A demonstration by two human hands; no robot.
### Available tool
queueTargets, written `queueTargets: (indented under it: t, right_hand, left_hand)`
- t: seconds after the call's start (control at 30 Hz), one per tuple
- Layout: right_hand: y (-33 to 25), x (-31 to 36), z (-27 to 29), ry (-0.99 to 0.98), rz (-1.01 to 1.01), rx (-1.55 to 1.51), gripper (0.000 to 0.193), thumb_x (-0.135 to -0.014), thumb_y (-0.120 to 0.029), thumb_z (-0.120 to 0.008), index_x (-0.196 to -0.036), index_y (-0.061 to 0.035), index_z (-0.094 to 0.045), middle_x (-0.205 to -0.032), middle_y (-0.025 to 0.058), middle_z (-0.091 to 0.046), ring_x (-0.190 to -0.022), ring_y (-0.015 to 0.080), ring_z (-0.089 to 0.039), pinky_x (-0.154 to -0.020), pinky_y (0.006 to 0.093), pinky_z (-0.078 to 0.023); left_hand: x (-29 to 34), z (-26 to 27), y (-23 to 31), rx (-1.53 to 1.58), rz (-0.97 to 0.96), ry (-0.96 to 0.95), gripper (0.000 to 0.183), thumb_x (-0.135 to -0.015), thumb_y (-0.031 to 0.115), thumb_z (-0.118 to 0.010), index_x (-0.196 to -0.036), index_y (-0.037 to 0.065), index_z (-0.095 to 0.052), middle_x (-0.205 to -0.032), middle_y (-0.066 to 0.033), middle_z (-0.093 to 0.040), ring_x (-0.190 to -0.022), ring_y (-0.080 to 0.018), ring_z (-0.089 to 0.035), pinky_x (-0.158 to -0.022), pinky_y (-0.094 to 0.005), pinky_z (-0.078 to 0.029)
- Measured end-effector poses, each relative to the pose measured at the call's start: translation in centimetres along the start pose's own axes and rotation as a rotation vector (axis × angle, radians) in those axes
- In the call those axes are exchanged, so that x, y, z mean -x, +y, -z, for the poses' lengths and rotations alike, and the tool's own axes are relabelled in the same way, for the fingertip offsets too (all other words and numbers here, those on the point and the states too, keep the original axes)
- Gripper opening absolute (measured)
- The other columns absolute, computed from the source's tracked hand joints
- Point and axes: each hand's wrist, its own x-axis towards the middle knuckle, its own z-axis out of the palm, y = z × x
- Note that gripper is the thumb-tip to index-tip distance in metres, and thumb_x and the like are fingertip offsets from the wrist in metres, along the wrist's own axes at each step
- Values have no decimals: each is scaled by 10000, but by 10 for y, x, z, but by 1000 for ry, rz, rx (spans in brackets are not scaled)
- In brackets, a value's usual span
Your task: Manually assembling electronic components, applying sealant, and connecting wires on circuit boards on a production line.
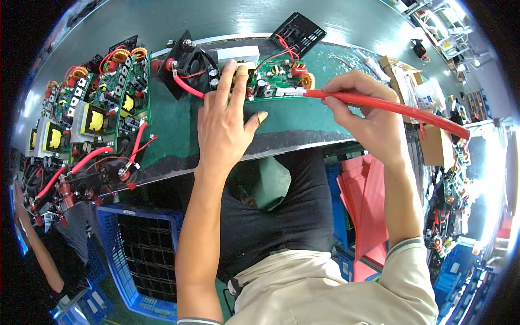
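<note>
A green circuit board lies on the green mat in front of me, with a white block-shaped part and a copper-wound coil on it. My left hand rests on the board's left part, fingers stretched out and thumb apart; a yellowish cover sits on one fingertip. My right hand pinches a long red stick-like tool. Its thin end meets a whitish patch along the board's near edge. Left of the board stands a black fan with a thick red cable.
Several assembled boards with red cables stand at the left. A black slotted panel lies behind the board. Below the bench are a blue crate and red sheets. Cardboard boxes stand right. Another person's arm shows at far left.
</note>
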Motion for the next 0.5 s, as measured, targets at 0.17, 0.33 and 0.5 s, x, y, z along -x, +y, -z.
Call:
queueTargets:
  t: [0.17, 0.33, 0.5]
  right_hand:
    - [3, -12, -8, -72, 155, 216, 144, -842, 76, -655, -980, 38, -671, -949, 71, -666, -871, 126, -654, -791, 240, -525]
    - [-1, -13, -6, 40, 69, 35, 137, -831, 60, -669, -961, 26, -694, -955, 72, -674, -855, 146, -654, -765, 258, -528]
    - [3, -19, -25, -66, 179, 209, 120, -830, 43, -668, -940, 20, -711, -977, 78, -689, -868, 159, -662, -797, 258, -532]
  left_hand:
    - [0, 2, 0, 38, 59, -89, 907, -735, 220, -822, -1502, 92, -356, -1569, -81, -319, -1168, -347, -532, -994, -454, -443]
    - [-1, -1, -2, 9, 17, -20, 885, -708, 247, -833, -1472, 104, -412, -1523, -61, -384, -992, -298, -572, -834, -428, -495]
    - [1, -1, -1, -1, 15, -19, 880, -711, 252, -830, -1471, 103, -414, -1515, -57, -391, -999, -295, -571, -830, -429, -496]
